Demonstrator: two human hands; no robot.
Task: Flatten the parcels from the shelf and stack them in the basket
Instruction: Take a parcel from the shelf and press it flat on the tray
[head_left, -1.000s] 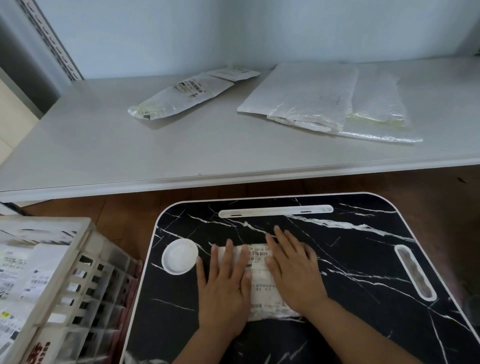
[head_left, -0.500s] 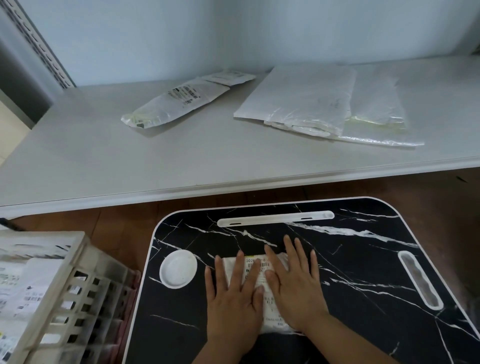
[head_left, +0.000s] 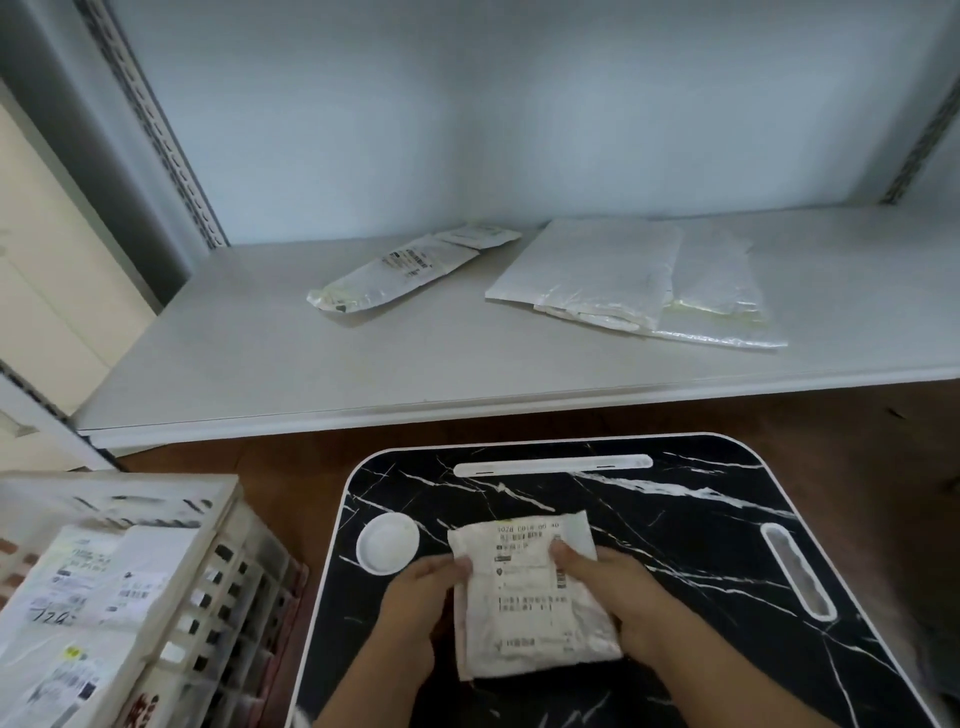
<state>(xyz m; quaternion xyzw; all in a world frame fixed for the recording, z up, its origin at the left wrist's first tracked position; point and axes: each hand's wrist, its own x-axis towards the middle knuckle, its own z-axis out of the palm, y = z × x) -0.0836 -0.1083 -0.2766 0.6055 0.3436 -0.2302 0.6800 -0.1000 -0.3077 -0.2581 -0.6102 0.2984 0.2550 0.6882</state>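
I am looking down at a white parcel (head_left: 530, 592) with a printed shipping label lying on the black marble-patterned lap table (head_left: 701, 525). My left hand (head_left: 421, 597) is gripping the parcel's left edge, thumb over the top face and the other fingers hidden under or behind it. My right hand (head_left: 618, 592) is gripping the right edge the same way, thumb pressing near the label's barcode. I cannot tell whether the parcel is resting flat on the table or sitting slightly raised off it. Just left of the parcel, a round white recess (head_left: 387, 543) is sitting in the tabletop, apart from my left hand. To the far left, the cream slotted basket (head_left: 218, 582) is holding several labelled parcels (head_left: 88, 597) lying flat inside it. Beyond the table, the white shelf (head_left: 363, 374) is carrying a long clear-plastic parcel (head_left: 405, 270) lying at an angle and, well apart to its right, a pair of overlapping silvery flat mailers (head_left: 639, 280). Brown wooden floor (head_left: 857, 415) is showing between shelf and table.
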